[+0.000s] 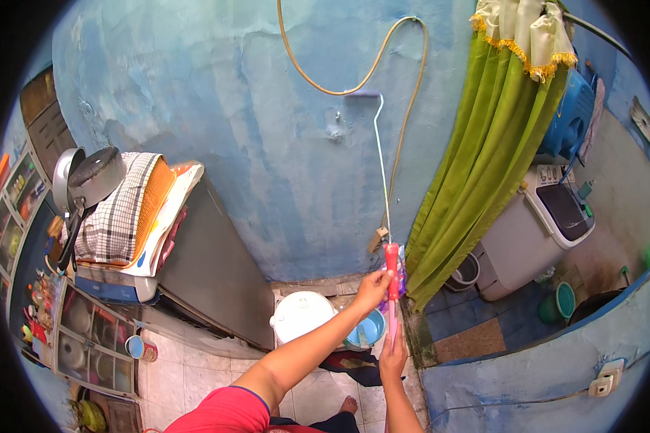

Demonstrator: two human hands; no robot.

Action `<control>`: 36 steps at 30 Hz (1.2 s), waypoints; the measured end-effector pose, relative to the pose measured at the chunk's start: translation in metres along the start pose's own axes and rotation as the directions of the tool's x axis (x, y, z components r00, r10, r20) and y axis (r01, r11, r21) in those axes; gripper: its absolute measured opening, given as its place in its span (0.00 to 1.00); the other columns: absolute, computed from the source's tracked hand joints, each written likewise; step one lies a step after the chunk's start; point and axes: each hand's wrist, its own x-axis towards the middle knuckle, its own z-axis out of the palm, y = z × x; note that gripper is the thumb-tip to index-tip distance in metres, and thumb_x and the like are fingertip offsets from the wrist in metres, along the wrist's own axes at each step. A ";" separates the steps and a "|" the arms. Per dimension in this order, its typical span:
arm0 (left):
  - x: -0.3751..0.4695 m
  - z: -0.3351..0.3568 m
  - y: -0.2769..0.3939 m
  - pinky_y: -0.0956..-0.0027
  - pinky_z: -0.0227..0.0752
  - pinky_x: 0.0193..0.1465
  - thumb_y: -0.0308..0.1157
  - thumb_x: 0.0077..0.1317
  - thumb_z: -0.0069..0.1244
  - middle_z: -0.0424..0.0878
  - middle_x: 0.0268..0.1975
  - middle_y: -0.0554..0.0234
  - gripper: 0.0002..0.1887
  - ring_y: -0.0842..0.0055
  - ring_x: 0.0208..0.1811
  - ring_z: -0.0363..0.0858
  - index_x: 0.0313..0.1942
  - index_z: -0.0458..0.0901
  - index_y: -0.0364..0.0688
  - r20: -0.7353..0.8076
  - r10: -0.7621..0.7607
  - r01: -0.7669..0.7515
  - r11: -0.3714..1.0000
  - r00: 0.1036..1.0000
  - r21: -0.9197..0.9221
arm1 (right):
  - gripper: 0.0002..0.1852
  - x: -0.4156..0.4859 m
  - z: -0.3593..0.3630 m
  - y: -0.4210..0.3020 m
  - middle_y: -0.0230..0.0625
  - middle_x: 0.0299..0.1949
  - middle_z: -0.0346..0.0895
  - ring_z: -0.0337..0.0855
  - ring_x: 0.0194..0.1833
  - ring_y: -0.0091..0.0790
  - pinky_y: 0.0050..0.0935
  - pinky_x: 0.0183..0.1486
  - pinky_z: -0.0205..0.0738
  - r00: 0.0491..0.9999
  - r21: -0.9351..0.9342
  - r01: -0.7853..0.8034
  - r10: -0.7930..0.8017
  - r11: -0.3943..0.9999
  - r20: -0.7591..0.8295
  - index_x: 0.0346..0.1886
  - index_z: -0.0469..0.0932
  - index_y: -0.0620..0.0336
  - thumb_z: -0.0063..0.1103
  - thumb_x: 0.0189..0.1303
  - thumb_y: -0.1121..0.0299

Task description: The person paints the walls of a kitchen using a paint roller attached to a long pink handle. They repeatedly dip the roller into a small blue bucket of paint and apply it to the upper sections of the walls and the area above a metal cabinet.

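A paint roller stands almost upright in front of me, its purple-tinged roller sleeve (363, 93) against the blue painted wall (206, 108). From the sleeve a thin bent metal rod (380, 146) runs down to a red handle (392, 270), which continues into a pink pole (392, 316). My left hand (374, 292) reaches across and grips the red handle. Lower down, my right hand (393, 356) is closed around the pink pole. Below my left forearm sits a blue container (369, 329) with light blue contents, probably paint. A white lidded tub (302, 315) stands beside it.
A beige cable (333, 93) loops over the wall, crossing near the roller. A green curtain (482, 157) hangs at right, by a washing machine (536, 222). At left, a grey refrigerator (211, 254) bears cloths and pans (95, 173). A paint can (141, 348) stands on the tiles.
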 end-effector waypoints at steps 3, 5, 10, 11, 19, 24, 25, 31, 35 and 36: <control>0.007 -0.001 0.021 0.77 0.69 0.31 0.47 0.73 0.44 0.82 0.32 0.70 0.20 0.86 0.30 0.75 0.42 0.81 0.38 0.029 0.006 -0.005 0.999 1.000 -0.035 | 0.24 0.011 0.001 -0.006 0.54 0.40 0.77 0.79 0.40 0.58 0.47 0.41 0.73 1.000 -0.005 -0.003 0.003 1.000 -0.009 0.67 0.66 0.58 0.50 0.67 0.69; 0.004 -0.003 0.007 0.76 0.69 0.31 0.48 0.73 0.44 0.82 0.33 0.70 0.20 0.85 0.30 0.75 0.42 0.81 0.38 0.038 -0.027 0.028 1.000 0.999 -0.014 | 0.24 0.008 -0.003 -0.007 0.54 0.39 0.77 0.79 0.40 0.58 0.47 0.41 0.73 1.000 -0.016 -0.002 0.002 1.000 0.007 0.67 0.65 0.58 0.50 0.67 0.69; -0.019 -0.002 -0.059 0.74 0.70 0.32 0.49 0.72 0.44 0.82 0.34 0.68 0.20 0.84 0.32 0.76 0.43 0.81 0.39 0.052 -0.224 0.222 0.974 0.973 0.044 | 0.24 -0.050 -0.006 0.023 0.58 0.49 0.76 0.78 0.48 0.58 0.45 0.49 0.73 0.977 -0.065 -0.151 0.159 0.986 0.142 0.67 0.65 0.60 0.49 0.68 0.68; -0.021 0.000 -0.069 0.74 0.71 0.32 0.49 0.72 0.45 0.82 0.34 0.68 0.20 0.84 0.32 0.76 0.44 0.81 0.39 0.046 -0.255 0.253 0.966 0.966 0.045 | 0.24 -0.057 -0.008 0.028 0.59 0.54 0.75 0.78 0.52 0.59 0.43 0.52 0.73 0.964 -0.066 -0.186 0.195 0.980 0.179 0.67 0.65 0.61 0.49 0.68 0.68; 0.005 0.007 -0.016 0.74 0.70 0.31 0.48 0.72 0.45 0.82 0.34 0.68 0.21 0.84 0.31 0.75 0.45 0.82 0.37 0.010 -0.003 0.002 0.999 1.000 0.035 | 0.24 -0.004 -0.003 0.016 0.56 0.42 0.77 0.79 0.43 0.59 0.47 0.44 0.73 0.999 -0.003 -0.041 0.041 0.999 0.029 0.66 0.66 0.59 0.50 0.67 0.68; 0.036 0.008 0.047 0.76 0.69 0.30 0.48 0.72 0.46 0.82 0.33 0.70 0.20 0.86 0.29 0.73 0.44 0.82 0.37 0.007 0.106 -0.106 0.994 0.994 0.034 | 0.25 0.056 -0.001 -0.009 0.57 0.43 0.77 0.79 0.42 0.59 0.47 0.42 0.73 0.994 -0.006 0.085 -0.086 0.996 -0.065 0.67 0.65 0.59 0.50 0.67 0.69; 0.034 0.010 0.049 0.77 0.69 0.30 0.48 0.72 0.46 0.82 0.33 0.70 0.20 0.86 0.29 0.73 0.44 0.82 0.37 0.009 0.094 -0.094 0.995 0.996 0.023 | 0.25 0.060 0.000 -0.008 0.57 0.42 0.77 0.79 0.41 0.59 0.47 0.42 0.73 0.992 0.009 0.103 -0.102 0.995 -0.078 0.67 0.65 0.59 0.50 0.67 0.69; 0.018 0.008 -0.010 0.75 0.71 0.31 0.49 0.72 0.45 0.82 0.33 0.70 0.21 0.86 0.32 0.76 0.44 0.82 0.39 0.047 -0.028 0.024 0.997 0.998 0.074 | 0.25 0.011 -0.001 0.027 0.56 0.41 0.77 0.79 0.41 0.59 0.47 0.43 0.74 0.999 -0.036 0.033 -0.032 0.999 0.021 0.68 0.64 0.59 0.50 0.67 0.69; -0.008 0.010 -0.070 0.74 0.69 0.29 0.48 0.72 0.45 0.81 0.30 0.70 0.19 0.85 0.28 0.73 0.40 0.82 0.40 0.045 -0.191 0.189 0.981 0.981 0.037 | 0.25 -0.041 -0.009 0.041 0.57 0.45 0.76 0.79 0.45 0.58 0.46 0.46 0.73 0.975 -0.061 -0.153 0.161 0.986 0.155 0.67 0.65 0.60 0.50 0.67 0.68; -0.014 0.013 -0.069 0.75 0.69 0.31 0.49 0.72 0.45 0.81 0.31 0.70 0.20 0.85 0.30 0.74 0.40 0.82 0.40 0.040 -0.207 0.205 0.978 0.978 0.039 | 0.24 -0.047 -0.014 0.040 0.58 0.50 0.75 0.78 0.49 0.58 0.45 0.50 0.72 0.959 -0.042 -0.209 0.213 0.977 0.187 0.67 0.65 0.61 0.49 0.68 0.67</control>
